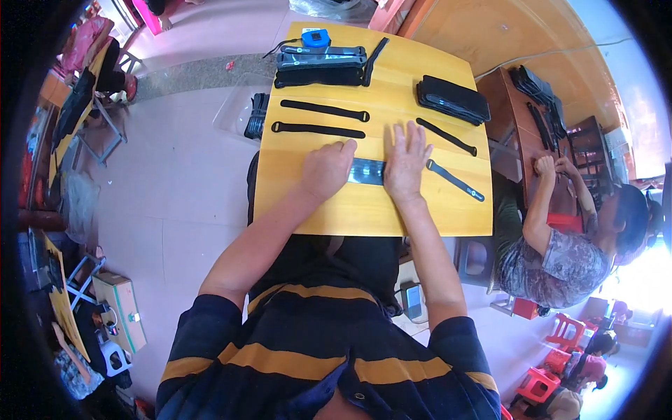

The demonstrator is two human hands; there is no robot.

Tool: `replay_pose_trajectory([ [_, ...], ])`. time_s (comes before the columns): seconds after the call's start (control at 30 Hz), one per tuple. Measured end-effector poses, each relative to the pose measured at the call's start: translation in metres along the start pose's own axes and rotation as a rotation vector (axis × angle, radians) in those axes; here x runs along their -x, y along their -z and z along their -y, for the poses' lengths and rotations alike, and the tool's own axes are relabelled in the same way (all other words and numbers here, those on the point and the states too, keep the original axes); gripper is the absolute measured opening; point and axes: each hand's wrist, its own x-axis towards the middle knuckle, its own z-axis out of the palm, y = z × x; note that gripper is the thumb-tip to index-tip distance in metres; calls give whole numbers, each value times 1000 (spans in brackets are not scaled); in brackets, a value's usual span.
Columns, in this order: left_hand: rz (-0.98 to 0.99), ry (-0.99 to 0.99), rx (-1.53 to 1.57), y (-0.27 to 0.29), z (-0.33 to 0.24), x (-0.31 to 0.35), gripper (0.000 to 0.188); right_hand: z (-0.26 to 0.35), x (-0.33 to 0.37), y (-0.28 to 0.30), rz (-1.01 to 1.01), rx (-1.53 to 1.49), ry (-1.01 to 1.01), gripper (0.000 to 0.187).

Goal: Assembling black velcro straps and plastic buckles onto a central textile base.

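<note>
A dark, shiny flat plastic packet point(367, 171) lies on the yellow table between my hands. My left hand point(327, 169) is closed at its left end, thumb toward the middle. My right hand point(404, 164) rests flat on its right end with fingers stretched out. Beyond my left hand lie two black straps with end loops, an upper strap point(325, 110) and a lower strap point(318, 129). To the right of my right hand are a black strap point(446, 136) and a grey-printed strap point(455, 180). What lies under my palms is hidden.
Stacked packets of straps point(320, 63), a blue tape measure point(316, 38) and a folded strap point(376, 61) sit at the table's far left. A pile of black straps point(453, 99) lies far right. A co-worker point(560, 259) sits at a brown table point(514, 115).
</note>
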Motion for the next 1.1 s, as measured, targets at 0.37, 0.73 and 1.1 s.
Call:
replay_pose_trajectory([
  [0.37,-38,-83,-109,-1,9,4,6,-20,2,8,75,107,-41,48],
  [0.73,56,-50,-219,12,20,9,9,-48,8,19,105,214,-58,50],
  [1.1,6,-43,-242,14,20,7,6,-28,-13,40,44,357,25,55],
])
